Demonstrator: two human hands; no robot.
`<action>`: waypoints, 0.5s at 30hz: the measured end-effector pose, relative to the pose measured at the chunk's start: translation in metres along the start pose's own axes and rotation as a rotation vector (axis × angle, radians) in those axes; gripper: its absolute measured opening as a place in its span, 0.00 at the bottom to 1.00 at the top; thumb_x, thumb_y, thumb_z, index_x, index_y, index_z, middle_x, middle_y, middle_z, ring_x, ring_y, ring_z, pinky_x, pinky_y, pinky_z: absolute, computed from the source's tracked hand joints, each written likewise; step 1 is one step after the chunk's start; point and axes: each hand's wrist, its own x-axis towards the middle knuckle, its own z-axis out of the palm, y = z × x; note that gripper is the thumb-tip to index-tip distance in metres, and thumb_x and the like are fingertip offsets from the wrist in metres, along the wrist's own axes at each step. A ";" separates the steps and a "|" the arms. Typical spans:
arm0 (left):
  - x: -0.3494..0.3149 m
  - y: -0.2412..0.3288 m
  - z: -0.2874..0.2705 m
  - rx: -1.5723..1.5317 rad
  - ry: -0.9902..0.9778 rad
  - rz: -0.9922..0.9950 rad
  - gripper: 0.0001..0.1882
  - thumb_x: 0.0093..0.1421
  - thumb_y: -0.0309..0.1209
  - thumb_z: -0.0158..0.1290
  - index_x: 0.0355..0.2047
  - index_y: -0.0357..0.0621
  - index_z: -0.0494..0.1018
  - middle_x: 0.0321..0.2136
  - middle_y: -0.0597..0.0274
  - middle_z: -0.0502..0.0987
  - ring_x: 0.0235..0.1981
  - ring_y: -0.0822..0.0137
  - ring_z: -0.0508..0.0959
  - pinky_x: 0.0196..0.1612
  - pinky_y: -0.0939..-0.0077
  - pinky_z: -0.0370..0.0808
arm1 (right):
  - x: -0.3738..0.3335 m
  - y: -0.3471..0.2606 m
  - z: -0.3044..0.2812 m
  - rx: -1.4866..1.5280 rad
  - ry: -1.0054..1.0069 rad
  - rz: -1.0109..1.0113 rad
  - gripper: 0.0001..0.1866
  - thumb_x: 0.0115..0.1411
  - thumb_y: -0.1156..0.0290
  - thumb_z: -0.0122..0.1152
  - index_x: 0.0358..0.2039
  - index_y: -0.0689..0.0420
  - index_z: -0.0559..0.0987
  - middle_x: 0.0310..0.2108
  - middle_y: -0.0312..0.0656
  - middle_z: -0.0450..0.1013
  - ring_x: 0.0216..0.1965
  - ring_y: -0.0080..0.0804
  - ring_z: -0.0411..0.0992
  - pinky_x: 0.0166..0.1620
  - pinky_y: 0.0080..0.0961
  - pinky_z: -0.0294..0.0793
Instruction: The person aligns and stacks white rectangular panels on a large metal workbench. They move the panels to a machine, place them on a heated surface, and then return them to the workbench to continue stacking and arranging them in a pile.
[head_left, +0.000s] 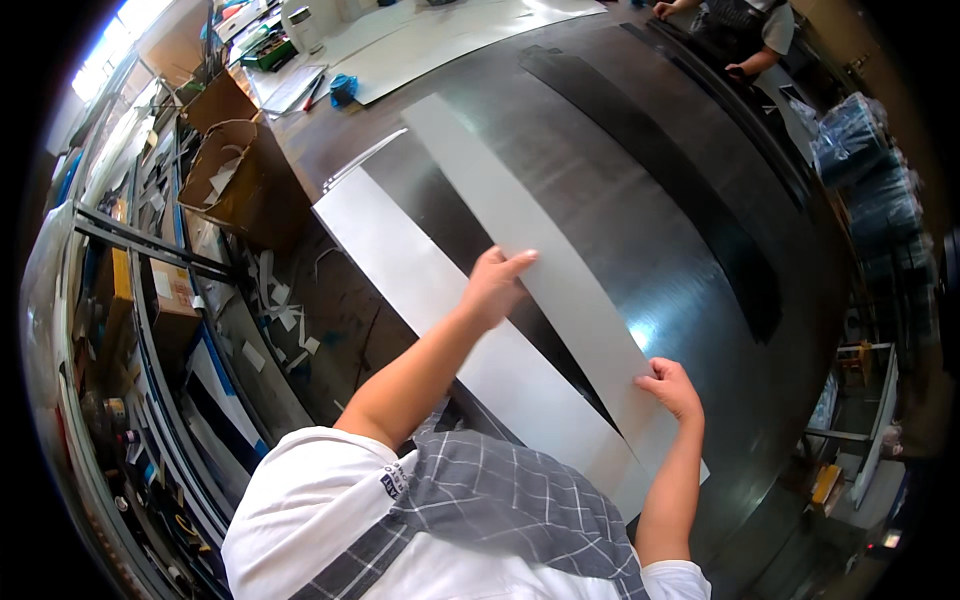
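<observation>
Gripping a grey strip (580,310) with both hands over the desk (630,240)

Found at centre, slanting from far left to near right, between a white strip (400,250) on the left and a black strip (685,185) on the right.

With the left hand (487,288), pinching the left edge about midway along, with thumb on top and remaining fingers mostly out of sight beneath. With the right hand (675,390), pinching the right edge closer to the near end, again with thumb on top. Fingers closed on the grey strip at both places.

Probably spaced apart along the length, and set on opposite edges, to steady something long and thin against twisting or swinging. Presumably held by the rims to leave most of the upper face uncovered.

Angled slightly away from the white strip, with a dark wedge between, widest at the far end. Overlapping it in view at the near end; cannot tell actual contact. Near end partly hidden behind the right forearm. Cannot judge height above the desk either.

Black strip laid lengthwise farther right, perhaps to stay clear of the hands. Box (270,185) standing beyond the desk's left edge, with scraps inside, perhaps for waste within easy reach. Further offcuts (283,318) scattered on the floor, nearer. At far right, across the desk, a co-worker (735,28).
</observation>
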 end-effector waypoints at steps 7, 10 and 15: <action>-0.039 0.029 -0.124 2.038 0.444 0.366 0.34 0.62 0.48 0.45 0.64 0.44 0.55 0.66 0.49 0.49 0.68 0.54 0.46 0.68 0.58 0.44 | -0.007 0.002 0.031 -0.119 -0.001 -0.049 0.09 0.49 0.71 0.63 0.28 0.63 0.77 0.20 0.32 0.69 0.24 0.18 0.64 0.28 0.22 0.65; -0.026 0.038 -0.127 2.057 0.341 0.263 0.38 0.63 0.52 0.41 0.67 0.46 0.48 0.69 0.53 0.42 0.70 0.57 0.40 0.69 0.58 0.38 | -0.016 -0.016 0.034 -0.102 0.003 -0.024 0.08 0.50 0.72 0.62 0.29 0.64 0.78 0.20 0.32 0.69 0.24 0.18 0.65 0.29 0.22 0.66; -0.010 0.042 -0.127 2.111 0.302 0.305 0.38 0.64 0.53 0.40 0.67 0.47 0.47 0.69 0.54 0.42 0.70 0.58 0.40 0.69 0.59 0.37 | 0.000 -0.038 0.044 -0.018 0.035 -0.060 0.09 0.50 0.73 0.62 0.29 0.65 0.78 0.20 0.32 0.70 0.24 0.17 0.65 0.29 0.21 0.65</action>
